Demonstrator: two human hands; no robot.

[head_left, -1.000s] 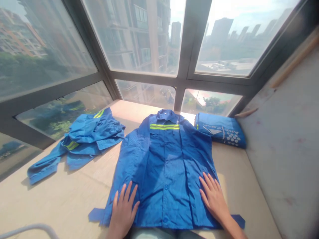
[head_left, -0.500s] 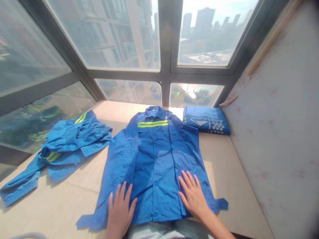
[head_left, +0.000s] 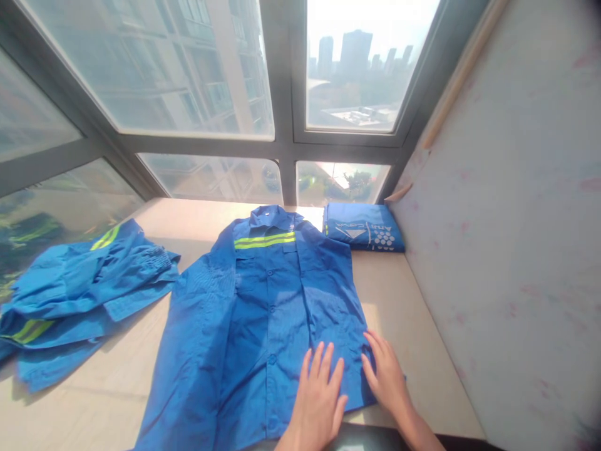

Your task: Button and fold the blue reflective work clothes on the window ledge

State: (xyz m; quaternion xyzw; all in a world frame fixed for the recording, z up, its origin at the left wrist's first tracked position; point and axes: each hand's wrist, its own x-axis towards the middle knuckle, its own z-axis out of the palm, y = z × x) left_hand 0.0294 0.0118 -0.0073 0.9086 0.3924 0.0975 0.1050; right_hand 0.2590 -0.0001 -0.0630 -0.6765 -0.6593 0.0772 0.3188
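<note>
A blue work jacket (head_left: 251,332) with yellow-green reflective stripes lies front up, its collar toward the window and its buttons down the middle. On its lower right part my left hand (head_left: 319,398) rests with fingers spread. Beside it, my right hand (head_left: 385,374) is at the jacket's right edge, fingers apart and slightly bent, partly over the sleeve there. Neither hand shows anything gripped. The jacket's lower left end runs out of view, and the right cuff is mostly hidden behind my right hand.
A second blue jacket (head_left: 89,288) lies crumpled at the left. Against the window at the back right sits a folded blue bundle (head_left: 364,227) with white print. Window frames (head_left: 285,150) bound the pale wooden surface (head_left: 404,300) behind, and a patterned wall (head_left: 507,250) stands at the right.
My left hand has moved right across the jacket, from its left side to its lower right part. My right hand has shifted toward the right edge. The view has turned right.
</note>
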